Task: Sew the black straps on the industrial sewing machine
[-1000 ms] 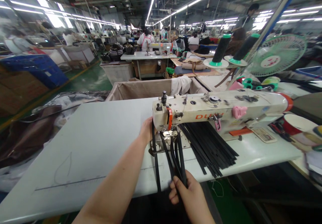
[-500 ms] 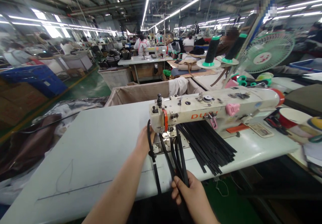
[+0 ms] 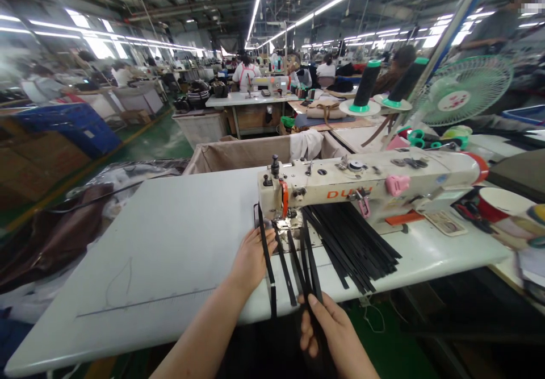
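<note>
My right hand [image 3: 326, 325] is closed around several long black straps [image 3: 307, 265] at the table's front edge. Those straps run from its fingers up toward the needle area of a white sewing machine [image 3: 361, 183]. Left of the presser foot [image 3: 286, 223], my left hand [image 3: 254, 257] lies with fingers stretched out, close to the metal plate. Across its fingers hangs a black strap [image 3: 267, 248] with a small white mark low down. Another loose strap [image 3: 286, 268] lies between the two hands. A fanned bundle of black strips [image 3: 355, 248] rests under the machine arm.
Two black thread cones [image 3: 367, 86] and a green fan [image 3: 460, 98] stand behind the machine. A fabric-lined bin [image 3: 242, 154] sits beyond the table [image 3: 179, 237]. Brown material and clear plastic [image 3: 102, 197] are at left. Other people work further back.
The strap between my hands has come free of my right hand and its end now lies on the table edge. My left hand shows more fully, its fingers under the hanging strap.
</note>
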`<action>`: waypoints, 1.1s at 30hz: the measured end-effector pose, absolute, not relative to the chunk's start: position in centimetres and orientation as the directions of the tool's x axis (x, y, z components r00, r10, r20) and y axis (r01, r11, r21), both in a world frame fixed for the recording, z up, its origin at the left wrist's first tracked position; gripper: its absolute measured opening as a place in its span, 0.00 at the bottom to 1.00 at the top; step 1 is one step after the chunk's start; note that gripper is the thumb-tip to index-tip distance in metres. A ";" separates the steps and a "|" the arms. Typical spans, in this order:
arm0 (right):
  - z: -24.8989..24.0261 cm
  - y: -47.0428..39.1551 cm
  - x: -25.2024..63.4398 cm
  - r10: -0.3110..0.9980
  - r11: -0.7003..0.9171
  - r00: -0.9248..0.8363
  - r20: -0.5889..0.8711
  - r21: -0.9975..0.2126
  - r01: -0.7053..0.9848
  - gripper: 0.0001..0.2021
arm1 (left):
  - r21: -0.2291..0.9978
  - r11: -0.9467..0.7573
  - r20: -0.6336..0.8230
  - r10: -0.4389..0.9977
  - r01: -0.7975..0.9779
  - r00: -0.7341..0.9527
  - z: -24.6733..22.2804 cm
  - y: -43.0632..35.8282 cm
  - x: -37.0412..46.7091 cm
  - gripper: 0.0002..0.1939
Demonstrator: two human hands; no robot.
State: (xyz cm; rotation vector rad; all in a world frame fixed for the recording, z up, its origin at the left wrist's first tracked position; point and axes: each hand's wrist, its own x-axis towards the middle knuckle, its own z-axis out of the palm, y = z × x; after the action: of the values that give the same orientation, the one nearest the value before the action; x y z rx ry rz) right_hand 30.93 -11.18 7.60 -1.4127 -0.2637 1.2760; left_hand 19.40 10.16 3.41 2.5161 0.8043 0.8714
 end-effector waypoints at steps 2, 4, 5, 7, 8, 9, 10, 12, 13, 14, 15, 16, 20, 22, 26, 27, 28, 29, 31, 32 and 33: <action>8.1 -11.6 31.3 0.775 -0.279 0.391 -0.496 -0.824 -0.492 0.39 | 0.510 -0.765 0.445 0.625 0.393 0.641 3.4 10.1 19.5 0.16; 8.4 -11.8 31.5 0.773 -0.254 0.399 -0.493 -0.817 -0.517 0.37 | 0.516 -0.761 0.440 0.629 0.393 0.640 3.4 10.0 19.5 0.16; 8.5 -11.8 31.5 0.762 -0.250 0.404 -0.506 -0.806 -0.537 0.37 | 0.517 -0.759 0.438 0.632 0.396 0.639 3.4 10.0 19.6 0.16; 8.3 -11.8 31.5 0.732 -0.258 0.407 -0.546 -0.776 -0.576 0.37 | 0.517 -0.755 0.434 0.638 0.404 0.636 3.3 9.9 19.6 0.16; 8.2 -11.7 31.5 0.721 -0.266 0.404 -0.563 -0.763 -0.589 0.37 | 0.514 -0.754 0.433 0.639 0.408 0.636 3.3 9.9 19.6 0.16; 8.0 -11.7 31.5 0.715 -0.276 0.396 -0.577 -0.753 -0.597 0.37 | 0.511 -0.755 0.431 0.638 0.410 0.637 3.3 9.9 19.6 0.16; 7.9 -11.7 31.4 0.712 -0.283 0.389 -0.585 -0.746 -0.603 0.36 | 0.509 -0.756 0.428 0.636 0.411 0.642 3.3 9.9 19.6 0.16; 7.6 -11.6 31.3 0.711 -0.295 0.380 -0.592 -0.742 -0.602 0.35 | 0.508 -0.757 0.417 0.633 0.411 0.652 3.3 9.9 19.5 0.16; 7.6 -11.6 31.3 0.710 -0.300 0.380 -0.593 -0.743 -0.598 0.35 | 0.511 -0.756 0.412 0.633 0.409 0.655 3.3 10.0 19.5 0.16; 7.6 -11.6 31.2 0.707 -0.307 0.381 -0.596 -0.743 -0.594 0.35 | 0.515 -0.755 0.409 0.632 0.406 0.658 3.3 10.0 19.5 0.16; 7.6 -11.6 31.2 0.703 -0.316 0.379 -0.602 -0.742 -0.591 0.36 | 0.521 -0.753 0.408 0.633 0.401 0.658 3.3 10.0 19.5 0.17; 7.7 -11.6 31.1 0.700 -0.325 0.376 -0.608 -0.739 -0.590 0.36 | 0.527 -0.751 0.409 0.634 0.397 0.656 3.3 10.0 19.5 0.17; 8.0 -11.6 31.0 0.692 -0.354 0.358 -0.627 -0.727 -0.588 0.38 | 0.541 -0.748 0.422 0.637 0.385 0.645 3.3 10.0 19.5 0.16; 8.1 -11.7 30.9 0.692 -0.360 0.360 -0.626 -0.731 -0.580 0.39 | 0.532 -0.752 0.416 0.633 0.390 0.653 3.4 10.0 19.5 0.16; 7.9 -11.7 30.6 0.693 -0.377 0.370 -0.619 -0.748 -0.546 0.42 | 0.504 -0.757 0.394 0.630 0.416 0.669 3.3 10.1 19.6 0.16; 7.9 -11.7 30.5 0.694 -0.379 0.370 -0.618 -0.750 -0.542 0.43 | 0.503 -0.755 0.392 0.633 0.420 0.668 3.3 10.1 19.6 0.15; 8.0 -11.7 30.4 0.694 -0.381 0.369 -0.619 -0.750 -0.541 0.44 | 0.506 -0.753 0.394 0.636 0.421 0.663 3.2 10.1 19.6 0.15; 8.0 -11.6 30.4 0.695 -0.383 0.365 -0.620 -0.748 -0.542 0.45 | 0.509 -0.751 0.399 0.639 0.420 0.658 3.2 10.1 19.6 0.15; 8.1 -11.6 30.3 0.696 -0.389 0.357 -0.623 -0.745 -0.542 0.47 | 0.517 -0.747 0.413 0.645 0.417 0.643 3.2 10.0 19.6 0.15; 8.1 -11.5 30.3 0.697 -0.391 0.355 -0.623 -0.745 -0.540 0.48 | 0.519 -0.748 0.421 0.646 0.414 0.637 3.2 10.0 19.6 0.15; 8.1 -11.5 30.3 0.698 -0.394 0.353 -0.622 -0.747 -0.536 0.48 | 0.517 -0.751 0.429 0.642 0.411 0.635 3.2 9.9 19.6 0.15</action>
State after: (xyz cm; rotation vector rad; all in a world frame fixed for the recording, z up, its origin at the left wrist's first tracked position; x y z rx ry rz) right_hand 30.33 -11.49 8.11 -1.4578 -0.1565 1.3389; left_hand 19.62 9.91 3.17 2.4865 0.8376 0.8607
